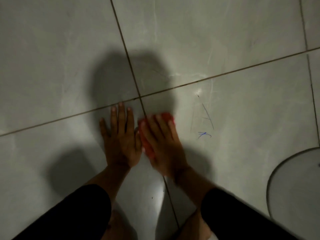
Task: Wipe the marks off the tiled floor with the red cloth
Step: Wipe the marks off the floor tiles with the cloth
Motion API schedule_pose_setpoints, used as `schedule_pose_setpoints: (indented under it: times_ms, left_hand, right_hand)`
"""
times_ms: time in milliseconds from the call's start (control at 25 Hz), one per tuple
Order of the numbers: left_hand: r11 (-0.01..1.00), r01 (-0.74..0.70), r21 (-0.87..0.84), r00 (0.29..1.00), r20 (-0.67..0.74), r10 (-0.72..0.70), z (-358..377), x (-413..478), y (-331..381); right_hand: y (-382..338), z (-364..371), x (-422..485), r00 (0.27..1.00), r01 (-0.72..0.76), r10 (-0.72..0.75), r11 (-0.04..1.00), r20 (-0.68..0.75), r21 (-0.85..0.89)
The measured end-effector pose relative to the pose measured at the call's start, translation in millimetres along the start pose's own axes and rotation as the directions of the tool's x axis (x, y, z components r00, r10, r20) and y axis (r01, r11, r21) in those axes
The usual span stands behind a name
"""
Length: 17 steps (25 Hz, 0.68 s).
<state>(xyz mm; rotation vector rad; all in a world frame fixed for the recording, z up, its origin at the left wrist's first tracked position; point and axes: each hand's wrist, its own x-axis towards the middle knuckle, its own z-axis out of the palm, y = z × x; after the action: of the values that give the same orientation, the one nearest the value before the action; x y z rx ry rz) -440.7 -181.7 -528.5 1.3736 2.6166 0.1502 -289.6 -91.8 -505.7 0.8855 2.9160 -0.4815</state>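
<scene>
- Red cloth point(168, 116) lies flat on the tiled floor point(52, 58), pressed under the right hand point(162, 144); red shows past the fingertips and along the thumb side only.
- Right hand: fingers extended, palm bearing down on the cloth, pinning it rather than gripping it. Its outline is smeared, so it is probably mid-stroke.
- Left hand point(121, 135): spread wide, palm flat on the bare tile just beside the right hand, holding nothing; it reads as a brace for body weight.
- Step in hand, as judged: wiping is under way near the grout crossing point(140, 97), but not on the marks that can be seen.
- Marks left: a blue scribble point(204, 135) and thin dark pen lines point(207, 113) sit to the right of the cloth, near but untouched by it.
- Next move calls for sliding the cloth rightward over those lines with firm downward pressure, probably repeated rubbing, since ink on glazed tile may smear.
- Hard to make out: the light is dim and heavy shadow falls over the hands, so any faint marks under or ahead of the cloth cannot be confirmed.
- Most of the cloth is hidden by the hand; its fold and size are unknown.
- Round white object point(297, 184) at the right edge is cut off and unidentified.
</scene>
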Motion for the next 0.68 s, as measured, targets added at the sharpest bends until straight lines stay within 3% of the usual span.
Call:
schedule_pose_setpoints:
  times_ms: [120,280,360,480,600,680]
  left_hand:
    - [1.000,-0.010,-0.005,1.000,-0.006,0.010,1.1,1.6,1.2]
    - [1.000,-0.020,0.008,0.999,-0.030,0.020,4.5,3.4,-2.7]
    - [1.000,-0.018,-0.017,1.000,-0.023,0.018,4.7,0.9,-1.2]
    - [1.000,-0.008,-0.018,1.000,0.000,0.008,2.5,1.2,-1.3]
    - [1.000,-0.014,-0.022,1.000,-0.019,0.013,2.7,-0.5,-1.3]
    - [1.000,-0.027,-0.011,0.999,-0.032,0.027,4.8,0.3,-2.2]
  right_hand:
    - [27.8,-11.4,-75.1,0.999,0.032,-0.030,0.999,0.029,-0.042]
    - [77.8,-25.5,31.3,0.962,-0.261,0.256,0.964,-0.094,-0.052]
    - [39.0,-9.2,22.5,0.973,-0.202,0.204,0.979,-0.106,0.028]
    - [-24.5,10.9,-97.1,0.995,-0.070,0.068,0.997,0.074,0.025]
    - [41.4,-1.8,-143.8,0.958,-0.282,0.286,0.956,0.038,-0.074]
    - [99.9,-18.0,-100.4,0.849,-0.528,0.524,0.846,-0.069,-0.070]
